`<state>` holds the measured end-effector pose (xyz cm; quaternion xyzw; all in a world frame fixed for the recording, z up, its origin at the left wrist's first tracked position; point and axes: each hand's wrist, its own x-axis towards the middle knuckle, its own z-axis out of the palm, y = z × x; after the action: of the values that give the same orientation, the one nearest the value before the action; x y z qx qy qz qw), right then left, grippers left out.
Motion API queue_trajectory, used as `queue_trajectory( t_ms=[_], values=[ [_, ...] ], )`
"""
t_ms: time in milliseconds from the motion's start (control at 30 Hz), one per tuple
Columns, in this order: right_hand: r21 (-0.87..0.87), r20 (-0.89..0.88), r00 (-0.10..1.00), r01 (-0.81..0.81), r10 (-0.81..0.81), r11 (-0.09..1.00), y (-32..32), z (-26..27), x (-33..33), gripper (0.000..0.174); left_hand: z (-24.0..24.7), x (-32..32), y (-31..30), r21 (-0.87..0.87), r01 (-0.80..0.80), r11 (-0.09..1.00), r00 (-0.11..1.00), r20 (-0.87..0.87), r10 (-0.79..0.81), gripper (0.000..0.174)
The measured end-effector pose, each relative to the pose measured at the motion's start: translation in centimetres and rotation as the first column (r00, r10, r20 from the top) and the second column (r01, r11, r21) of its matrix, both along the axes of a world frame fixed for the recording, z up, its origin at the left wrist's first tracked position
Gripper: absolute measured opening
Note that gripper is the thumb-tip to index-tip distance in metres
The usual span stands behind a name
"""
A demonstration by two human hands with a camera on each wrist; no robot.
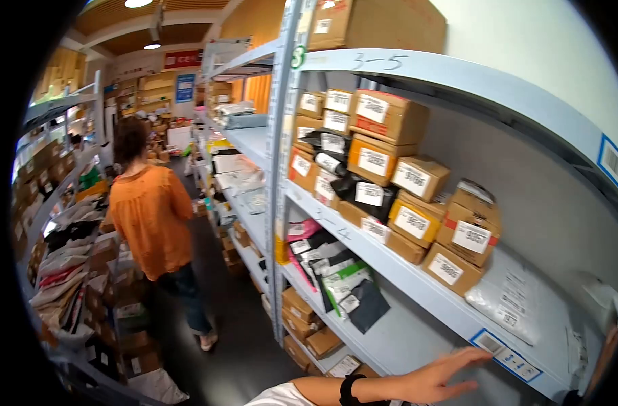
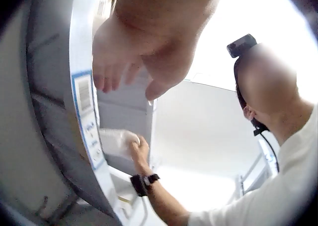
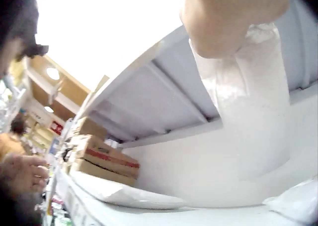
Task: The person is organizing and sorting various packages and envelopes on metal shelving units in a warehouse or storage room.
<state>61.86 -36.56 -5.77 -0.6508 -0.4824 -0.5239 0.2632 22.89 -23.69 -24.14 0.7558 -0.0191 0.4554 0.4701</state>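
Observation:
My right hand (image 3: 231, 22) grips the upper end of a white plastic mailer bag (image 3: 253, 106), which hangs down over the shelf in the right wrist view. In the head view that bag (image 1: 603, 304) is at the far right edge, largely cut off. My left hand (image 1: 441, 375), fingers extended and holding nothing, is beside the shelf's front rail near a blue-edged barcode label (image 1: 506, 355). Another white mailer (image 1: 505, 304) lies flat on this shelf, left of the hanging bag. Further right lies a pale plastic package (image 1: 577, 352).
Labelled cardboard boxes (image 1: 471, 223) are stacked along the shelf to the left. Grey and black mailers (image 1: 365, 306) lie on the shelf below. An upper shelf rail (image 1: 498, 78) runs overhead. Down the aisle, a person in an orange top (image 1: 151, 216) stands by the left racks.

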Motion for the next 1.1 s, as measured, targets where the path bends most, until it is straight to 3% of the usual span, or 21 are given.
queue_trajectory(
  t_ms=[33,67,100,167,200,267,300,333,400,433,467,500,533,567,633,667,733,800,833,933,1100],
  values=[
    [0.017,-0.079,0.993,-0.088,0.089,0.996,0.7,-2.9,2.2,0.039,-1.3,2.9,-0.6,-0.323,0.496,0.806,0.864,0.094,-0.494,0.073],
    [0.042,-0.151,0.970,-0.188,0.192,0.981,0.5,-5.5,4.7,0.046,-0.9,4.4,-0.9,-0.354,0.556,0.752,0.827,0.137,-0.546,0.069],
    [0.043,-0.026,0.983,-0.183,0.184,0.982,-0.6,-6.2,4.2,0.044,-0.5,5.7,-1.2,-0.381,0.604,0.700,0.791,0.180,-0.584,0.064],
    [0.011,0.077,0.974,-0.212,0.211,0.977,-2.0,-8.8,2.2,0.041,-0.5,11.9,-1.3,-0.511,0.706,0.491,0.695,0.366,-0.619,0.071],
    [-0.027,0.169,0.958,-0.231,0.232,0.973,-2.7,-9.8,0.1,0.040,1.3,12.0,-1.6,-0.512,0.703,0.494,0.697,0.361,-0.619,0.071],
    [-0.156,0.238,0.957,-0.133,0.168,0.979,-5.7,-8.6,-12.0,0.024,6.8,11.4,-1.3,-0.691,0.692,0.210,0.668,0.504,-0.547,0.073],
    [-0.152,0.241,0.959,-0.114,0.148,0.982,-6.4,-9.1,-13.5,0.024,8.1,11.1,-1.1,-0.688,0.698,0.199,0.656,0.503,-0.562,0.073],
    [-0.298,0.298,0.952,0.021,0.072,0.954,-6.9,-10.1,-14.5,0.032,9.0,10.8,-1.0,-0.672,0.706,0.224,0.658,0.506,-0.557,0.070],
    [-0.539,0.425,0.903,0.315,-0.071,0.781,-8.0,-12.0,-16.4,0.051,10.3,10.1,-1.1,-0.653,0.727,0.214,0.628,0.505,-0.592,0.066],
    [-0.538,0.256,0.939,-0.059,0.230,0.841,-7.5,-10.2,-18.9,0.045,10.7,9.4,-0.8,-0.649,0.702,0.293,0.668,0.457,-0.588,0.064],
    [-0.464,0.107,0.843,-0.427,0.528,0.776,-6.6,-8.3,-20.7,0.040,10.9,8.9,-0.6,-0.638,0.674,0.373,0.708,0.410,-0.575,0.062],
    [-0.458,0.112,0.862,-0.397,0.495,0.795,-6.5,-8.7,-20.5,0.040,11.2,8.9,-0.3,-0.629,0.660,0.411,0.727,0.396,-0.561,0.059],
    [-0.256,-0.195,0.811,-0.584,0.551,0.770,-6.2,-9.3,-20.3,0.033,11.5,8.8,0.1,-0.618,0.644,0.451,0.747,0.380,-0.545,0.057],
    [0.010,-0.452,0.649,-0.683,0.612,0.731,-6.1,-9.8,-19.9,0.027,11.9,8.5,0.7,-0.615,0.633,0.470,0.759,0.377,-0.530,0.056],
    [-0.169,-0.205,0.742,-0.669,0.639,0.723,-6.9,-8.2,-16.2,0.053,12.8,7.6,1.8,-0.617,0.618,0.488,0.772,0.358,-0.525,0.053],
    [0.120,-0.314,0.708,-0.631,0.632,0.767,-4.9,-8.8,-15.8,0.080,13.2,7.1,2.1,-0.622,0.613,0.488,0.772,0.340,-0.537,0.051],
    [0.354,-0.721,0.150,-0.760,0.676,0.546,-3.5,-6.2,-17.4,0.079,13.6,7.2,2.6,-0.637,0.560,0.530,0.805,0.265,-0.531,0.050],
    [0.444,-0.833,-0.218,-0.811,0.508,0.380,-2.5,-5.7,-17.2,0.070,13.7,7.5,2.6,-0.631,0.527,0.569,0.831,0.244,-0.500,0.050],
    [0.472,-0.853,-0.322,-0.813,0.412,0.342,-1.6,-5.6,-17.1,0.071,13.6,7.8,2.8,-0.634,0.504,0.586,0.846,0.226,-0.483,0.051],
    [0.511,-0.842,-0.391,-0.798,0.372,0.318,0.5,-6.0,-18.0,0.074,13.0,8.4,4.3,-0.690,0.521,0.502,0.820,0.243,-0.518,0.052],
    [0.581,-0.808,-0.509,-0.771,0.296,0.260,2.0,-6.1,-18.6,0.074,12.0,8.5,5.6,-0.726,0.465,0.507,0.848,0.201,-0.490,0.058]
  ],
)
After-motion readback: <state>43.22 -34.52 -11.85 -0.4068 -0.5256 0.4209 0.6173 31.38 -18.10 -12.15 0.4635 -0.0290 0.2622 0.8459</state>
